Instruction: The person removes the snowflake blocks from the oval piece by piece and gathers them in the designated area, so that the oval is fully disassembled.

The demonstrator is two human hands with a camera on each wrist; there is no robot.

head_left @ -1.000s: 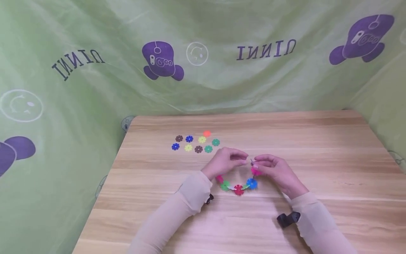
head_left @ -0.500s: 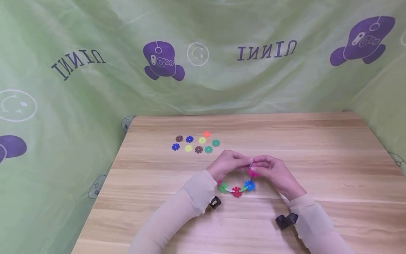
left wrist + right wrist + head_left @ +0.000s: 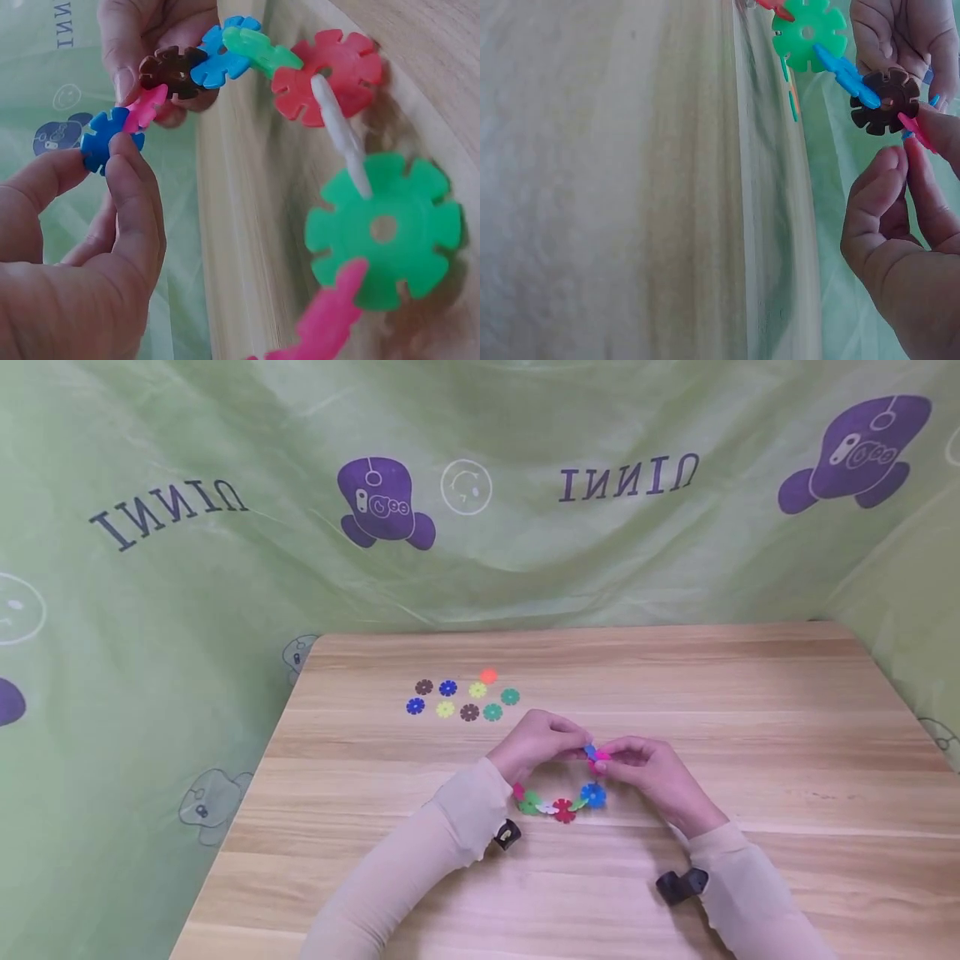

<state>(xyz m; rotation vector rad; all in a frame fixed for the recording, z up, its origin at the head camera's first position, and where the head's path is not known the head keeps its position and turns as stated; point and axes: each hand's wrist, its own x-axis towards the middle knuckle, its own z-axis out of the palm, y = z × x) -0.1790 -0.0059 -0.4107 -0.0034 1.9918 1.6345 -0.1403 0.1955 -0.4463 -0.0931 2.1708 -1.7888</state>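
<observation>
Between the fingertips of my left hand [image 3: 536, 745] is a small blue notched disc [image 3: 101, 142], a flower-shaped interlocking piece. My right hand [image 3: 656, 777] pinches the pink disc [image 3: 147, 107] beside it; the blue disc's edge meets the pink one. From the pink piece a chain of slotted-together discs curves round: brown [image 3: 174, 71], blue [image 3: 219, 56], green [image 3: 262, 51], red [image 3: 337, 75], white [image 3: 341, 135], larger-looking green [image 3: 349, 225] and another pink [image 3: 322, 315]. In the head view the chain hangs in an arc below both hands, its left end hidden behind my left wrist.
Several loose notched discs lie on the wooden table [image 3: 750, 693] beyond my left hand, among them brown [image 3: 423, 687], dark blue [image 3: 416, 706], yellow [image 3: 446, 709], teal [image 3: 510, 697] and orange [image 3: 489, 677]. A green printed curtain [image 3: 510, 577] surrounds the table's back and sides.
My left hand has moved right from a gap until it meets my right hand. The blue disc now shows broadside between the fingertips, and the right fingers have shifted back along the pink disc.
</observation>
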